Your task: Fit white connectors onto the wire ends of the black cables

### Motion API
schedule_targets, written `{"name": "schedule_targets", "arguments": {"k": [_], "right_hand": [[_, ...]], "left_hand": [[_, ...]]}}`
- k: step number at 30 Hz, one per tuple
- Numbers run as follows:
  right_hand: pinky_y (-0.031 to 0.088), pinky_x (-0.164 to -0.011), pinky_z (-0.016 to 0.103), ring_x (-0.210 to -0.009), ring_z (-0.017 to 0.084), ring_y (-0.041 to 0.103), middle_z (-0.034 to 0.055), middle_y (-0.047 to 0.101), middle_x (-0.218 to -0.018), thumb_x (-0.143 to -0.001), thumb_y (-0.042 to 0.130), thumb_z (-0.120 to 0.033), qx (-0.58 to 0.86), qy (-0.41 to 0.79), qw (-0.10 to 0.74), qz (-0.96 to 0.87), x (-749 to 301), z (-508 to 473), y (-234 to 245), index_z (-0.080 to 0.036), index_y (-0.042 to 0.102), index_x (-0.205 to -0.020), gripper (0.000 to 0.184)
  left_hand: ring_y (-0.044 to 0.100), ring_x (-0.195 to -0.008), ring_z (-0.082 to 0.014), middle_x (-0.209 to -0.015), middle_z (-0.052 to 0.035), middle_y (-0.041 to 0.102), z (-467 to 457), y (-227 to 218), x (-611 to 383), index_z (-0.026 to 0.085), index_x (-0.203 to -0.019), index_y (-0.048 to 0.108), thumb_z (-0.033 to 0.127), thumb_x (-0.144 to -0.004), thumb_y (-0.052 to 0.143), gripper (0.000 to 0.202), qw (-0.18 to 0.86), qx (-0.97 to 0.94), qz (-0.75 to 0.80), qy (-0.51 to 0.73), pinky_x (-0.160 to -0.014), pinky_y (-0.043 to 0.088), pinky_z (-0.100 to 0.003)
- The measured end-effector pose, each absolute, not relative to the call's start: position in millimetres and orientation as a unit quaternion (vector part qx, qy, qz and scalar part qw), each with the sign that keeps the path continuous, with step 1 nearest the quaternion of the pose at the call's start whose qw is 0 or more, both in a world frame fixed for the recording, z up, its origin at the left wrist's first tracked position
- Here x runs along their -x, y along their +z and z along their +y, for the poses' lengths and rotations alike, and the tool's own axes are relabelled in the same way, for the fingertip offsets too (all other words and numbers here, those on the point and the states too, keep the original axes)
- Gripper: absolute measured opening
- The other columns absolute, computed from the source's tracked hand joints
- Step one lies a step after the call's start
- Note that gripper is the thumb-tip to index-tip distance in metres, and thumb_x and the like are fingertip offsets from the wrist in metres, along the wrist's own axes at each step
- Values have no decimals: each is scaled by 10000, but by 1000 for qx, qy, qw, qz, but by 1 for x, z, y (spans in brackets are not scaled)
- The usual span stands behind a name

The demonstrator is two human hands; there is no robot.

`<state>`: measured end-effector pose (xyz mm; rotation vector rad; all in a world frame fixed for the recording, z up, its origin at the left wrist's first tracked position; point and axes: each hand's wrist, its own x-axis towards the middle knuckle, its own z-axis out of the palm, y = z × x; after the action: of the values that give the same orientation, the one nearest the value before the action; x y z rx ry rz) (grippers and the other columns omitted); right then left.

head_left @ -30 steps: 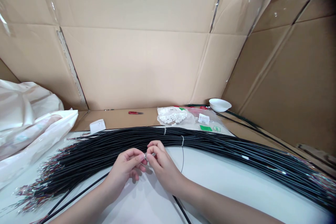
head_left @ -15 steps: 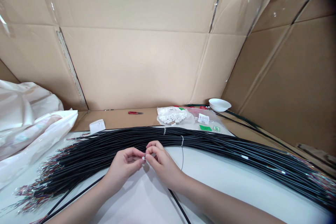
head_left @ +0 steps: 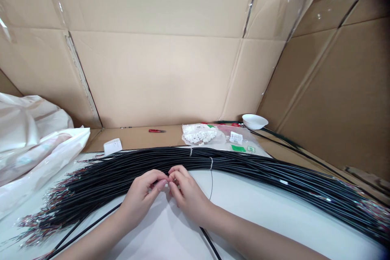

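My left hand [head_left: 140, 197] and my right hand [head_left: 187, 194] meet in front of a long bundle of black cables [head_left: 146, 157], just touching its near side. Their fingertips pinch together at one small spot, where a small white connector [head_left: 167, 183] is almost hidden by my fingers. White cable ties [head_left: 211, 163] bind the bundle near my right hand. Fine multicoloured wire ends fan out at the bundle's left end [head_left: 39, 221]. A single loose black cable [head_left: 91, 222] runs beneath my left forearm.
The bundle lies across a white table top [head_left: 268, 219], inside tall cardboard sheets [head_left: 158, 77]. Behind it are red-handled snips [head_left: 157, 131], a bag of white connectors [head_left: 199, 134] and a white bowl [head_left: 254, 121]. White plastic bags [head_left: 33, 146] pile up at the left.
My fingers have closed further over the small white connector, which showed clearly earlier and is now nearly covered. Both hands have shifted slightly toward the bundle.
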<state>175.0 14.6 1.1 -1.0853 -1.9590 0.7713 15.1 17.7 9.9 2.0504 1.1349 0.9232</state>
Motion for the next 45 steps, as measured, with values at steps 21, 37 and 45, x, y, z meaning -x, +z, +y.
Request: {"name": "schedule_targets", "arguments": {"k": [21, 37, 45], "right_hand": [[444, -649, 250, -754, 125, 512, 65, 448, -954, -780, 432, -85, 418, 232, 381, -791, -175, 13, 0, -167, 490, -738, 109], [467, -694, 274, -771, 135, 521, 79, 454, -999, -805, 394, -64, 396, 206, 383, -808, -176, 10, 4, -168, 498, -778, 149], [483, -699, 281, -766, 136, 531, 87, 462, -1013, -834, 353, -75, 383, 185, 372, -825, -177, 8, -1, -168, 496, -841, 170]], "left_hand": [[504, -756, -161, -882, -36, 522, 18, 19, -12, 198, -814, 506, 187, -870, 338, 177, 185, -863, 410, 228, -684, 400, -258], [459, -756, -160, -827, -6, 456, 15, 18, -16, 202, -731, 456, 284, -895, 321, 228, 298, -807, 422, 286, -687, 376, -263], [457, -743, -164, -808, -7, 451, 14, 19, -17, 199, -723, 450, 310, -901, 295, 261, 297, -808, 422, 285, -687, 378, -271]]}}
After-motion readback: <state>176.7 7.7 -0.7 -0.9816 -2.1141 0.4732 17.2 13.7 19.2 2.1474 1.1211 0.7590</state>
